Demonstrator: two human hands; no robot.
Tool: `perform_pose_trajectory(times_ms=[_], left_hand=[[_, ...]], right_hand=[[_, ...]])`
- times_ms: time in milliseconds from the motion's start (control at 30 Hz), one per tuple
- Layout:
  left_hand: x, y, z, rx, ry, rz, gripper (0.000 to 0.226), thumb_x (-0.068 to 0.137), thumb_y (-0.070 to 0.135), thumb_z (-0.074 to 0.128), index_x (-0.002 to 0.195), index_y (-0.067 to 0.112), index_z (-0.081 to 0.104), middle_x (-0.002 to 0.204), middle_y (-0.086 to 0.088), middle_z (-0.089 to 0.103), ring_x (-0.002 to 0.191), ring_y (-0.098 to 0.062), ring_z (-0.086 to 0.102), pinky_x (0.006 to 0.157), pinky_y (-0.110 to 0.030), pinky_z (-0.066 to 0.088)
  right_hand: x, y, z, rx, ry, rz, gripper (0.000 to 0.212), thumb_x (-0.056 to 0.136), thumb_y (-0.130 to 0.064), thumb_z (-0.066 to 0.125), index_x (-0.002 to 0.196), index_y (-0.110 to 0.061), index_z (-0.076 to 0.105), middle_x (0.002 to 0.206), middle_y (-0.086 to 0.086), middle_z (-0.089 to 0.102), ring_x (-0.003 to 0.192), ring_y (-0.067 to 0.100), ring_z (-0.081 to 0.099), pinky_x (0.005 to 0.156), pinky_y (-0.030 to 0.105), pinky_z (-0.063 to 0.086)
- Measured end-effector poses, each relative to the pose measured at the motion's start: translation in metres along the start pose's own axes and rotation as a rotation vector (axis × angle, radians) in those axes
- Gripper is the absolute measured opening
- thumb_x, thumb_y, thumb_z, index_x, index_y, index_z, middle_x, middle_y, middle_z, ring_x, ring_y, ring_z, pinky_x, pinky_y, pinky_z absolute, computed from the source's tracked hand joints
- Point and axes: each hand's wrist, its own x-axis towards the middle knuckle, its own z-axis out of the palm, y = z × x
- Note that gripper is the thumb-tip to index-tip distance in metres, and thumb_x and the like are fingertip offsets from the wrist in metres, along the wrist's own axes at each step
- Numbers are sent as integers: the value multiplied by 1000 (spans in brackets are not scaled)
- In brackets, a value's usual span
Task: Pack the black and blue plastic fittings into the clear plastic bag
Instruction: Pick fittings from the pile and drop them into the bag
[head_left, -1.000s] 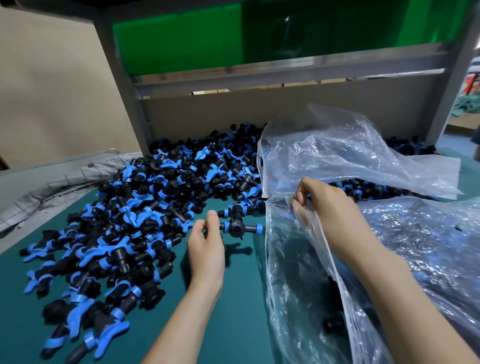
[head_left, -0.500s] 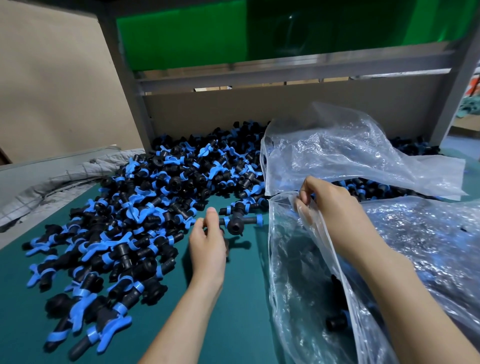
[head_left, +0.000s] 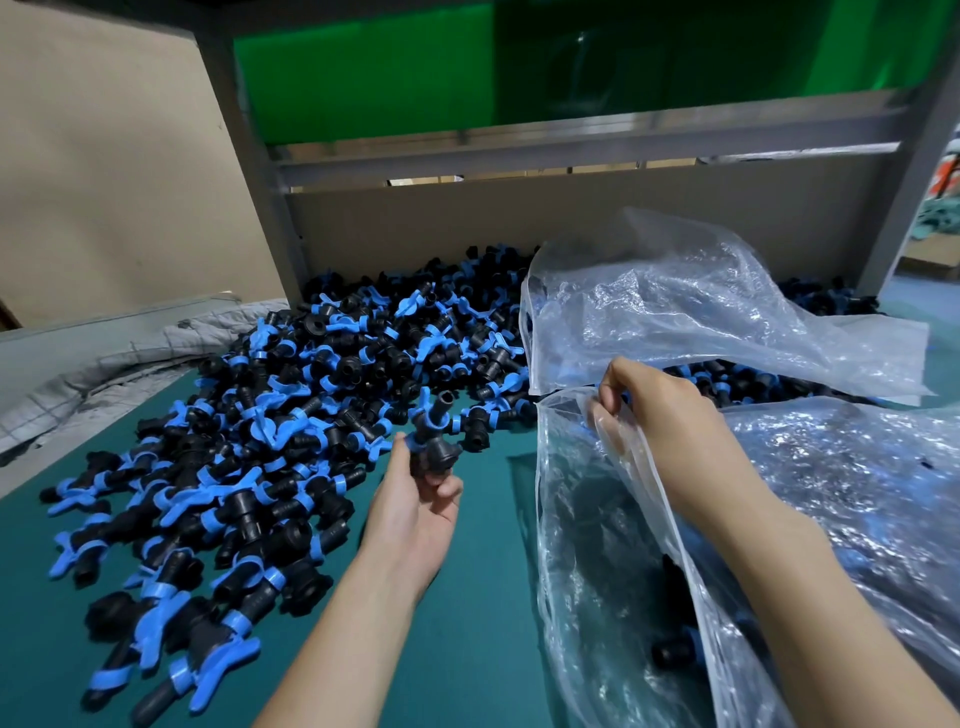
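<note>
A head-worn camera looks down on a green surface (head_left: 467, 649). The person's left hand (head_left: 410, 519), palm turned up, has its grip closed on one black and blue fitting (head_left: 434, 447). The thumb sits on one side and the curled fingers sit under the black body, holding it raised just beside the pile of fittings (head_left: 291, 415). The right hand (head_left: 670, 421) has its grip pinched on the rim of the clear plastic bag (head_left: 597, 545) and holds the mouth up and open. A few bagged fittings (head_left: 672, 649) show dark through the film low down.

The fitting looks rigid, light and knobbly, and is probably not fragile. Its stout black body seems a surer place to hold than the thin blue wing handle. The bag is thin, limp film that is likely slippery, and the mouth would probably sag shut if the rim were let go.

A bare strip of surface lies between pile and bag, so the path to the mouth is short and open. A loose plastic sheet (head_left: 675, 312) drapes over the pile's far right. A grey frame post (head_left: 249, 156) and a board close off the back. Grey quilted cloth (head_left: 104, 374) lies along the left edge.
</note>
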Motion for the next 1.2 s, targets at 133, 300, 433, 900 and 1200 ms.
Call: perform_pose_trajectory(times_ms=[133, 300, 433, 900, 1200], left_hand=[[-2, -3, 3, 126, -63, 30, 24, 104, 29, 44, 107, 11, 60, 76, -2, 55, 55, -9, 48, 44, -18, 43], [-2, -9, 3, 163, -114, 110, 16, 102, 7, 47, 111, 10, 61, 91, -6, 70, 71, -12, 68, 60, -23, 57], [3, -12, 1, 194, -76, 143, 19, 100, -4, 46, 106, 5, 60, 97, -13, 64, 82, -16, 69, 76, -27, 57], [1, -19, 1, 416, -120, 314, 22, 97, -6, 51, 101, 10, 65, 102, -9, 64, 79, -7, 67, 79, -25, 57], [-18, -14, 7, 572, -81, 554, 20, 102, 15, 50, 103, 20, 69, 87, 3, 65, 68, -6, 57, 63, -19, 51]], right_hand=[[0, 0, 0, -7, -8, 10, 26, 96, -26, 56, 76, -22, 40, 72, -3, 57, 68, 25, 51, 63, 39, 42], [1, 0, 0, -11, -8, 10, 26, 96, -27, 56, 76, -22, 40, 71, -4, 56, 66, 24, 49, 61, 37, 38], [1, 1, 0, -5, -6, 9, 27, 97, -28, 56, 76, -23, 41, 70, -4, 55, 65, 25, 49, 62, 38, 41], [1, 2, 1, -9, 10, 19, 27, 96, -29, 58, 75, -22, 43, 70, -4, 56, 64, 26, 51, 62, 41, 45], [1, -2, 0, 1, 33, 22, 23, 94, -26, 57, 77, -22, 43, 74, -4, 59, 68, 24, 52, 65, 41, 46]])
